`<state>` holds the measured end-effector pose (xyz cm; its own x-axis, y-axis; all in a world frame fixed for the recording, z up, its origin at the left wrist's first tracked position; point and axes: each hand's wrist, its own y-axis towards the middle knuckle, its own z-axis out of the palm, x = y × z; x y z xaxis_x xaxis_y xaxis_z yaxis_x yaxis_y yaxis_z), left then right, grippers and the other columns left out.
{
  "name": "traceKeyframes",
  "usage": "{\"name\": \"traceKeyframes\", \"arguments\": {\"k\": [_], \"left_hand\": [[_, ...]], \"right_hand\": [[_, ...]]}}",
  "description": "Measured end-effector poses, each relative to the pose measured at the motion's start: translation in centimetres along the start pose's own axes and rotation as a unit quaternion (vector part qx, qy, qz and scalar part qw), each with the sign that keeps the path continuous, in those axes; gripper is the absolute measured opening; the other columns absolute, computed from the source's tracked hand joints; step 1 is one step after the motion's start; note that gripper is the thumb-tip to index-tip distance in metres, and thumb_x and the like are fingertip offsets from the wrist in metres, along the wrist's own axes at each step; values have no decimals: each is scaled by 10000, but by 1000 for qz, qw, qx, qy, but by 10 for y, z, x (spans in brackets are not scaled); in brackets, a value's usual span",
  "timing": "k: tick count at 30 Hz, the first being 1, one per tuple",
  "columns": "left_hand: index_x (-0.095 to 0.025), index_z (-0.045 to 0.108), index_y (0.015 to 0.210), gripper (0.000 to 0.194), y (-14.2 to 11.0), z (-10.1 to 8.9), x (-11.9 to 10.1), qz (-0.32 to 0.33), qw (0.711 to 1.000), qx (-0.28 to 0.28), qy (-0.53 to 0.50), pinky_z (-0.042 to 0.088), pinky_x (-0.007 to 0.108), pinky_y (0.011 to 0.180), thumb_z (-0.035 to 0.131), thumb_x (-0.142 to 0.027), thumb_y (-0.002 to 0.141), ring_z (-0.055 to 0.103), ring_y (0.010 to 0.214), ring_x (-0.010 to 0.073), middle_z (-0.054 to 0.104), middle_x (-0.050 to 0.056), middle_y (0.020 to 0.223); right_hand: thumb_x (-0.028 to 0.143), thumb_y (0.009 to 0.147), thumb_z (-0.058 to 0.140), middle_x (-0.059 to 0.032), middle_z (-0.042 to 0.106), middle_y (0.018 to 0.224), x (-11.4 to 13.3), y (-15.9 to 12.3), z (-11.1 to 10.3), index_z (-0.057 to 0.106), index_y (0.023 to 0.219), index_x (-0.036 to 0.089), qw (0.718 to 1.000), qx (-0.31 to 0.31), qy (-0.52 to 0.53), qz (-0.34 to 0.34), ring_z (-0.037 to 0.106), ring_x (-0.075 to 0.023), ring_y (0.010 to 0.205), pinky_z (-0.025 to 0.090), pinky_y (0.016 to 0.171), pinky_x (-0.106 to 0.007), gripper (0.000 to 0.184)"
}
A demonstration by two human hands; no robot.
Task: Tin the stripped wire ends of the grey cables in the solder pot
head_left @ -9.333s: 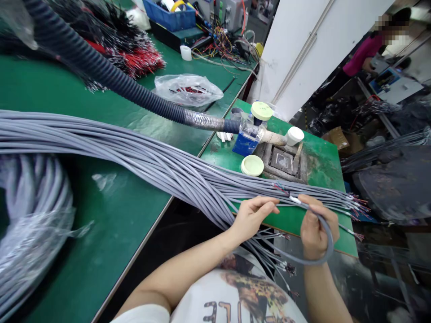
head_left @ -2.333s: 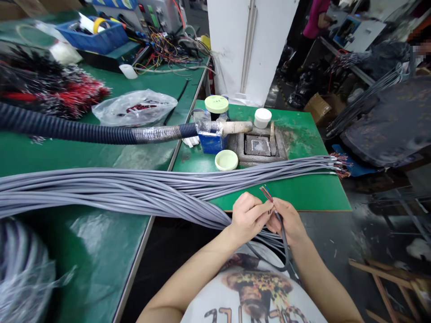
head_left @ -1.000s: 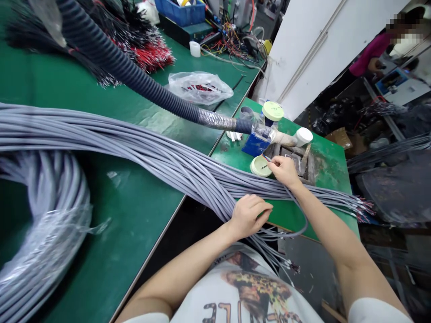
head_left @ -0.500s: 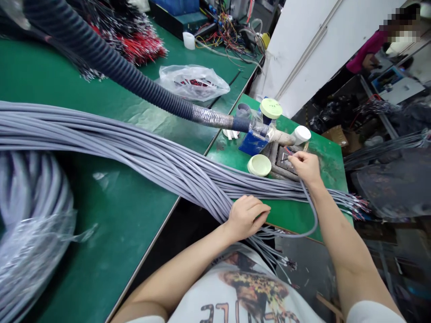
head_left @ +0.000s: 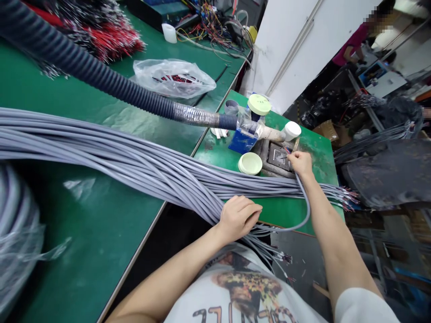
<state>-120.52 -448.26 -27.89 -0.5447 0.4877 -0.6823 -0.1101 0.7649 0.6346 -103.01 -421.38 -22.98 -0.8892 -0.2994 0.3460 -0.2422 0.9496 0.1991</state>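
Observation:
My right hand (head_left: 301,164) pinches a grey cable (head_left: 307,207) near its stripped end. Thin wires stick out from my fingertips over the right side of a square dark pot (head_left: 273,157) with a shiny patch in the middle. From that hand the cable loops down and back toward my left hand (head_left: 237,217). My left hand is curled round grey cables at the lower side of a thick bundle (head_left: 144,163); its fingertips are partly hidden. Below it hang several cable ends (head_left: 281,256) with bare wires.
A ribbed dark hose (head_left: 134,92) crosses above the bench to a white nozzle beside the pot. Near it stand a pale green open tub (head_left: 250,163), a blue box (head_left: 241,141) and a yellow-lidded jar (head_left: 259,104). A wrapped cable coil (head_left: 16,242) lies left. Another person is far right.
The whole view has shifted, so the bench things sit farther left. My right hand has drawn slightly rightward relative to the pot, showing more of it. My left hand keeps its place on the cables.

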Motion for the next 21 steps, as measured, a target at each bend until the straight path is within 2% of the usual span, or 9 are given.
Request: {"name": "traceKeyframes", "arguments": {"k": [9, 21], "left_hand": [[-189, 623, 934, 114, -2, 2, 1, 13, 1000, -10, 13, 351, 283, 620, 593, -163, 827, 591, 689, 126, 691, 22, 781], [-184, 613, 925, 113, 1, 2, 0, 22, 999, -19, 13, 348, 277, 613, 607, -148, 818, 582, 676, 120, 679, 18, 759]], "right_hand": [[328, 645, 523, -9, 510, 457, -5, 4, 9, 651, 518, 144, 999, 0, -34, -2, 489, -149, 539, 308, 531, -251, 258], [327, 653, 523, -24, 579, 500, -7, 4, 13, 670, 542, 146, 999, 3, -51, -12, 545, -171, 580, 340, 555, -252, 258]]}}
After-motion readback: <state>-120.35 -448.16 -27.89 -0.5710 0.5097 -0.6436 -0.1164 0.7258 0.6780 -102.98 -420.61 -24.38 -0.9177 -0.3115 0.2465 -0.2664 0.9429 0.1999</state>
